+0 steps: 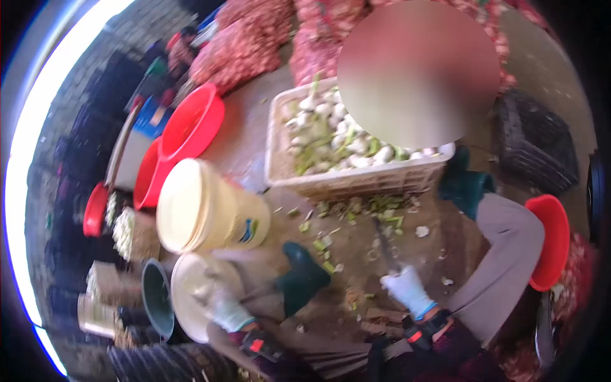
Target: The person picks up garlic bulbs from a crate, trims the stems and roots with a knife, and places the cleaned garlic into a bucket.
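My right hand [409,291], in a pale glove, is closed around a knife [384,245]. Its thin dark blade points away from me over the littered floor. My left hand [227,310], also gloved, is over the mouth of a white bucket [184,318] beside my left leg. Motion smears its fingers, so I cannot tell whether they hold anything. Ahead, a white plastic crate [356,184] is heaped with garlic bulbs [324,121] with green stem stubs.
Cut green stems [388,207] litter the floor before the crate. A cream bucket [242,213] and red basins [197,121] stand left. A black crate [534,143] and another red basin [552,242] are right. Full red mesh sacks [248,48] lie behind; a person [181,51] is far left.
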`<state>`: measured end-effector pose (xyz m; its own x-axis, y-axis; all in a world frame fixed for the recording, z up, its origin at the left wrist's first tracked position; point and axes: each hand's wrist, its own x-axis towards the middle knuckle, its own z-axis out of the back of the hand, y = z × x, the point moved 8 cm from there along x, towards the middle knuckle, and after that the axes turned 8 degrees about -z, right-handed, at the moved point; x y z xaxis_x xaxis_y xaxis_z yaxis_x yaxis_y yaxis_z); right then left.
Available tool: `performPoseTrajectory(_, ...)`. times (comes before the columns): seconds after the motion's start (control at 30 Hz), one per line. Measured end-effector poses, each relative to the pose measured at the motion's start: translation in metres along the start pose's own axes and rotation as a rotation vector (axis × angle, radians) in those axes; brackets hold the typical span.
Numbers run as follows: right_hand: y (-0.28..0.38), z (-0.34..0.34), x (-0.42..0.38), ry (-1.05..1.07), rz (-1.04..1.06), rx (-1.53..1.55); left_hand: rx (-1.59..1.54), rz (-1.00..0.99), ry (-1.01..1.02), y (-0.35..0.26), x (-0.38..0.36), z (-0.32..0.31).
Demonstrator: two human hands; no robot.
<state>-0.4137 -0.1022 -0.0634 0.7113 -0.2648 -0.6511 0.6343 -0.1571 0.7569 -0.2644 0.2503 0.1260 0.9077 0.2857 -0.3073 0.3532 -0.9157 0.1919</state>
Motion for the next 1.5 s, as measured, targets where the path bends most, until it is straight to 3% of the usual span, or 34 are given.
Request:
performPoseTrajectory(0.03, 0.008, -0.001, -0.001, -0.025, 0.042, 0.016, 0.172, -0.164, 0.027, 0.004, 0.005, -0.017)
performPoseTrajectory(0.1, 0.010, -0.009, 0.000, 0.037, -0.005, -0.017, 0.745, 0.004, 0.295, 0.035, 0.063, -0.019)
performPoseTrajectory(0.13, 0.035, -0.004, -0.012, 0.041, 0.026, -0.036, 0.978, -0.018, 0.467, 0.084, 0.075, -0.022)
performPoseTrajectory(0.17, 0.040, -0.002, -0.010, -0.005, 0.115, -0.086, 1.124, 0.223, 0.565, 0.139, 0.095, -0.009)
performPoseTrajectory(0.2, 0.035, 0.001, -0.007, -0.022, 0.132, -0.133, 1.481, 0.131, 0.608, 0.189, 0.088, -0.001)
performPoseTrajectory(0.27, 0.029, 0.007, 0.000, -0.047, 0.115, -0.193, 1.997, 0.320, 0.726, 0.277, 0.094, 0.032)
performPoseTrajectory(0.3, 0.028, 0.013, 0.001, -0.049, 0.080, -0.214, 2.044, 0.398, 1.035, 0.315, 0.104, 0.054)
performPoseTrajectory(0.33, 0.026, 0.017, 0.002, -0.056, -0.003, -0.125, 2.322, 0.514, 1.194, 0.340, 0.115, 0.083)
performPoseTrajectory(0.43, 0.030, 0.030, 0.003, -0.108, -0.093, 0.004, 2.380, 0.278, 2.738, 0.411, 0.097, 0.143)
performPoseTrajectory(0.47, 0.030, 0.034, 0.006, -0.116, -0.099, -0.040, 2.488, 0.596, 2.800, 0.420, 0.106, 0.169)
performPoseTrajectory(0.5, 0.029, 0.036, 0.009, -0.126, -0.109, -0.038, 2.466, 0.610, 2.809, 0.434, 0.106, 0.174)
performPoseTrajectory(0.57, 0.041, 0.045, 0.011, -0.261, 0.052, 0.065, 2.207, 0.519, 3.396, 0.443, 0.101, 0.191)
performPoseTrajectory(0.6, 0.048, 0.048, 0.013, -0.242, 0.034, 0.085, 2.097, 0.430, 3.526, 0.442, 0.107, 0.196)
performPoseTrajectory(0.63, 0.047, 0.049, 0.017, -0.245, 0.027, 0.090, 2.083, 0.446, 3.534, 0.440, 0.111, 0.201)
performPoseTrajectory(0.7, 0.045, 0.049, 0.020, -0.229, -0.003, 0.110, 2.018, 0.230, 3.700, 0.436, 0.113, 0.208)
performPoseTrajectory(0.77, 0.046, 0.051, 0.020, -0.224, -0.034, 0.190, 2.009, 0.251, 3.744, 0.435, 0.115, 0.214)
performPoseTrajectory(0.83, 0.045, 0.054, 0.019, -0.221, -0.063, 0.266, 2.042, 0.082, 3.725, 0.435, 0.119, 0.218)
performPoseTrajectory(0.97, 0.024, 0.050, 0.016, -0.179, -0.098, 0.241, 2.186, -0.073, 3.629, 0.432, 0.119, 0.215)
performPoseTrajectory(1.03, 0.025, 0.054, 0.018, -0.230, -0.042, 0.162, 2.373, -0.006, 3.659, 0.430, 0.127, 0.220)
performPoseTrajectory(1.07, 0.022, 0.054, 0.016, -0.231, -0.040, 0.151, 2.264, -0.031, 3.527, 0.433, 0.124, 0.211)
performPoseTrajectory(1.1, 0.024, 0.057, 0.014, -0.229, -0.044, 0.139, 2.268, -0.043, 3.522, 0.431, 0.129, 0.201)
performPoseTrajectory(1.17, 0.039, 0.062, 0.005, -0.190, -0.064, 0.223, 2.264, 0.034, 3.050, 0.429, 0.129, 0.160)
performPoseTrajectory(1.2, 0.050, 0.065, 0.003, -0.154, -0.071, 0.299, 2.359, 0.212, 2.662, 0.432, 0.119, 0.123)
performPoseTrajectory(1.23, 0.054, 0.065, 0.002, -0.149, -0.074, 0.310, 2.305, 0.247, 2.410, 0.422, 0.108, 0.093)
performPoseTrajectory(1.3, 0.053, 0.064, 0.004, -0.136, -0.116, 0.254, 2.161, 0.567, 1.625, 0.379, 0.126, 0.075)
performPoseTrajectory(1.33, 0.054, 0.064, 0.005, -0.138, -0.032, 0.240, 1.954, 0.776, 1.094, 0.365, 0.109, 0.068)
performPoseTrajectory(1.37, 0.057, 0.064, 0.001, -0.131, -0.023, 0.243, 1.887, 0.713, 1.016, 0.351, 0.095, 0.054)
performPoseTrajectory(1.43, 0.062, 0.064, -0.006, -0.078, -0.060, 0.155, 1.675, 0.387, 0.806, 0.307, 0.078, 0.049)
performPoseTrajectory(1.5, 0.058, 0.061, -0.011, -0.106, 0.011, 0.132, 1.272, 0.616, 0.510, 0.284, 0.030, 0.063)
